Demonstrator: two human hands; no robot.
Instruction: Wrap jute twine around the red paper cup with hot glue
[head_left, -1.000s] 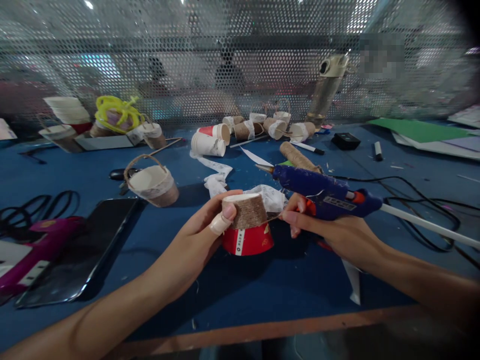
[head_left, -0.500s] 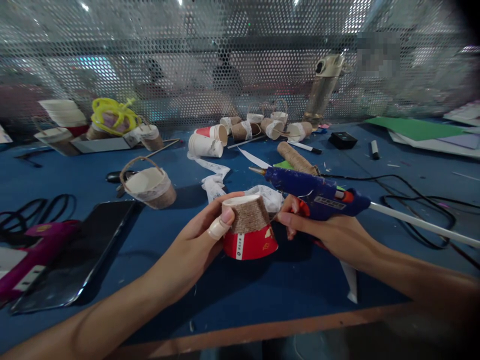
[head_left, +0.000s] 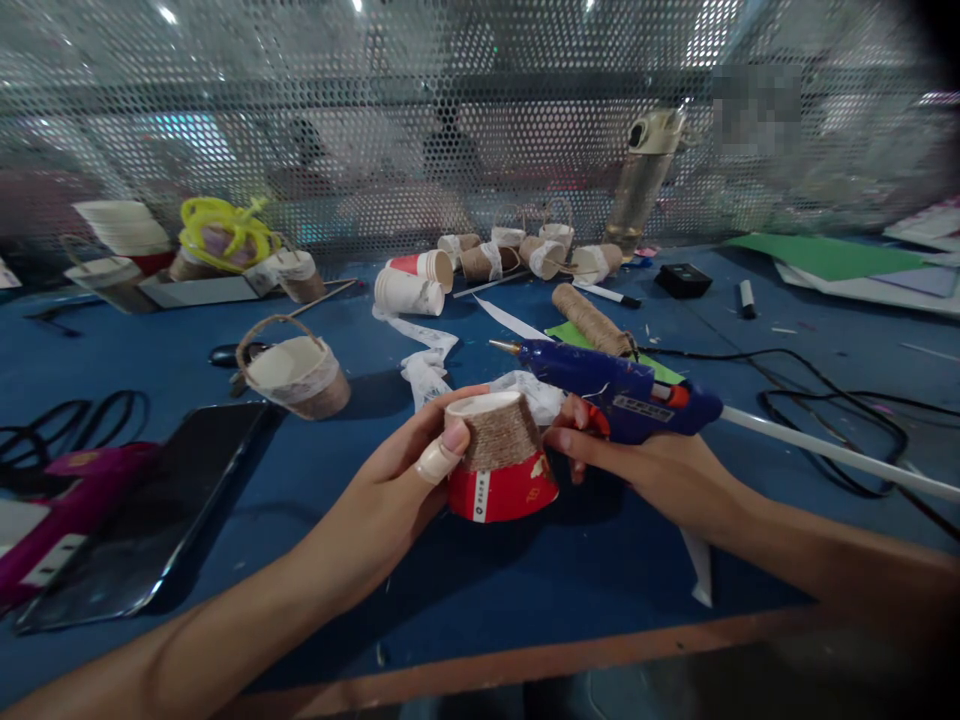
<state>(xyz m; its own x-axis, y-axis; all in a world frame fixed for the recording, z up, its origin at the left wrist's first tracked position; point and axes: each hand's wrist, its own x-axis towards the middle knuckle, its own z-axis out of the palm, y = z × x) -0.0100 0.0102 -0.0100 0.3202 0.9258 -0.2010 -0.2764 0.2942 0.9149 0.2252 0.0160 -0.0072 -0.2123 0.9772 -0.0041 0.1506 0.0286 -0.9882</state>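
A red paper cup (head_left: 504,490) is tipped bottom up above the table, with brown twine wound round its upper part. My left hand (head_left: 420,460) is closed around its left side, the thumb pressing on the twine and a beige band round that thumb. In my right hand (head_left: 637,460) is a blue hot glue gun (head_left: 592,375), its nozzle pointing left and a white glue stick coming out of its back. The right fingertips also reach the cup's right side; whether they pinch the twine there I cannot make out. White lace ribbon (head_left: 431,365) lies behind the cup.
A twine-wrapped basket (head_left: 296,375) stands at left, near a dark phone (head_left: 157,510) and a magenta power strip (head_left: 71,500). Behind lie paper cups (head_left: 411,290), a twine roll (head_left: 592,318) and several small baskets. Black cable (head_left: 825,440) runs at right; a bottle (head_left: 641,185) stands behind.
The glue gun has shifted slightly left, and the right fingers have come a little closer against the cup. The cup is turned slightly; the left hand keeps its hold.
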